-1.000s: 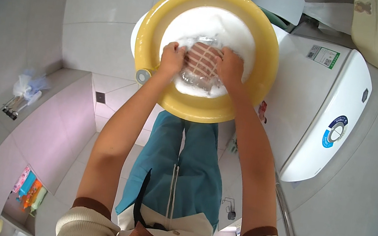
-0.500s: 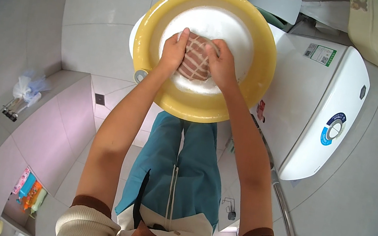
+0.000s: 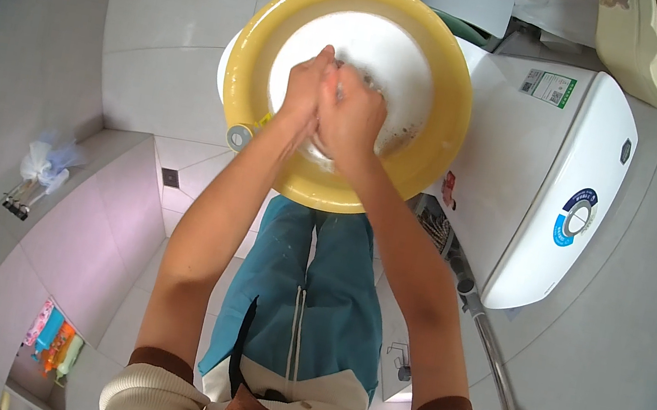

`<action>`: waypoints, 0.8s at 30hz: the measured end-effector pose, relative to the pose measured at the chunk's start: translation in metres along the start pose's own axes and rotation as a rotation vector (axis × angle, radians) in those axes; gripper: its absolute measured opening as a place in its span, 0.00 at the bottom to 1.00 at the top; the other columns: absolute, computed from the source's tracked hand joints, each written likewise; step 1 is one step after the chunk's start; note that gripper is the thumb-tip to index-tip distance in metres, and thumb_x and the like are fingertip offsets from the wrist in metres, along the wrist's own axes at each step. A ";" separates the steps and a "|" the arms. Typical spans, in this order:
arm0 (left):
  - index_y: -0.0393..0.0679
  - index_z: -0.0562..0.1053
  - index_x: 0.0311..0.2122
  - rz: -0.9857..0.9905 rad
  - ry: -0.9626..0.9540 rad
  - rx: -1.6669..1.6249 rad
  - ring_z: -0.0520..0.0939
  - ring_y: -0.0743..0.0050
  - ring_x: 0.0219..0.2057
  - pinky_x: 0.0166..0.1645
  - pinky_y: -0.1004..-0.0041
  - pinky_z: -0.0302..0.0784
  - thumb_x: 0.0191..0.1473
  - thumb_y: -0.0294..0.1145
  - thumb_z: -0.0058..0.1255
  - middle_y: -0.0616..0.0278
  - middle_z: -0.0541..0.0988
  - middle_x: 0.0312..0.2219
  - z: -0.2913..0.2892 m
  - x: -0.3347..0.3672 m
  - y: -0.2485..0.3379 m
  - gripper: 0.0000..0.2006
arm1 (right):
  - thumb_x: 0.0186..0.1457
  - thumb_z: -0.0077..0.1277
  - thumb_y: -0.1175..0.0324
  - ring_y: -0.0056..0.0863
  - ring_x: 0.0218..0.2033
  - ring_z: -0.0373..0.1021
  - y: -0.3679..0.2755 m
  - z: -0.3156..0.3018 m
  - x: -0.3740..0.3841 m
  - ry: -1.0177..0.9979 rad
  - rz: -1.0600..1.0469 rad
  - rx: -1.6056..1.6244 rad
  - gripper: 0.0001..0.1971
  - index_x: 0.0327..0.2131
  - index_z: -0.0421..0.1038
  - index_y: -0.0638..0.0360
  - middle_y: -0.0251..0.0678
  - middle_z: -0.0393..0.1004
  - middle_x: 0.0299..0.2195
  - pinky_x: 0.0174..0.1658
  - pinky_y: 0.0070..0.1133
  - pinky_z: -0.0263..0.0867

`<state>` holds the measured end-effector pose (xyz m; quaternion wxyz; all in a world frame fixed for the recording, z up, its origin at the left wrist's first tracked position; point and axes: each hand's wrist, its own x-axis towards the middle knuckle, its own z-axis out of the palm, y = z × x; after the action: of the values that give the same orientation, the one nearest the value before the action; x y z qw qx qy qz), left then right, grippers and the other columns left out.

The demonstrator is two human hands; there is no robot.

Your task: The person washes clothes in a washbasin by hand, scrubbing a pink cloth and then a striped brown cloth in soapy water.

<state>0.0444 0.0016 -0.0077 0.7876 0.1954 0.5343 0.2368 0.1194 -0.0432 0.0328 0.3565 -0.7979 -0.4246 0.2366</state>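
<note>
Left hand: its fingers point to 12 o'clock, side against the right hand; whether it grips anything I cannot tell.
Right hand (image 3: 354,114): curled narrow against the left hand (image 3: 305,90); anything between them is hidden.
Yellow basin (image 3: 453,113): at 12 o'clock ahead of the body, beneath both hands; probably stiff, heavy if full, best held by the rim at 3 and 9 o'clock.
Foam (image 3: 409,62): inside the basin; light, soft, likely making skin slippery.
Room: foam spreads toward 1 o'clock, giving the hands space before the rim.
Edges: grey disc (image 3: 239,137) at 8 o'clock on the rim; white tank (image 3: 548,138) beyond 3 o'clock.
</note>
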 end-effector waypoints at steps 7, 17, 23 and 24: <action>0.40 0.69 0.33 -0.139 0.188 -0.064 0.73 0.72 0.25 0.28 0.72 0.71 0.59 0.40 0.38 0.62 0.72 0.25 0.042 -0.020 0.012 0.14 | 0.54 0.42 0.59 0.48 0.19 0.65 0.023 -0.010 0.033 -0.074 0.137 -0.055 0.16 0.20 0.67 0.59 0.48 0.68 0.16 0.25 0.37 0.60; 0.44 0.68 0.35 -0.215 0.013 -0.164 0.75 0.69 0.31 0.39 0.66 0.73 0.58 0.46 0.40 0.62 0.73 0.28 0.018 -0.021 0.017 0.15 | 0.55 0.40 0.57 0.45 0.24 0.68 0.035 -0.001 0.037 -0.177 0.181 0.062 0.17 0.23 0.70 0.59 0.46 0.71 0.19 0.31 0.34 0.63; 0.43 0.67 0.41 -0.244 0.045 -0.437 0.74 0.64 0.41 0.49 0.64 0.69 0.50 0.57 0.48 0.59 0.73 0.39 0.001 -0.033 0.031 0.26 | 0.58 0.40 0.50 0.29 0.41 0.68 0.061 -0.023 0.031 -0.676 0.631 0.881 0.23 0.44 0.65 0.61 0.34 0.71 0.39 0.46 0.28 0.62; 0.43 0.67 0.41 -0.241 0.056 -0.478 0.74 0.64 0.41 0.49 0.64 0.69 0.50 0.58 0.48 0.58 0.73 0.39 0.001 -0.034 0.032 0.26 | 0.58 0.40 0.50 0.27 0.44 0.66 0.063 -0.026 0.026 -0.737 0.760 1.026 0.25 0.49 0.62 0.61 0.33 0.69 0.43 0.49 0.26 0.62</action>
<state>0.0296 0.0077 0.0362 0.8189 -0.0678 0.5042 0.2658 0.1836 -0.0551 -0.0012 0.4126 -0.4918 -0.0469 0.7654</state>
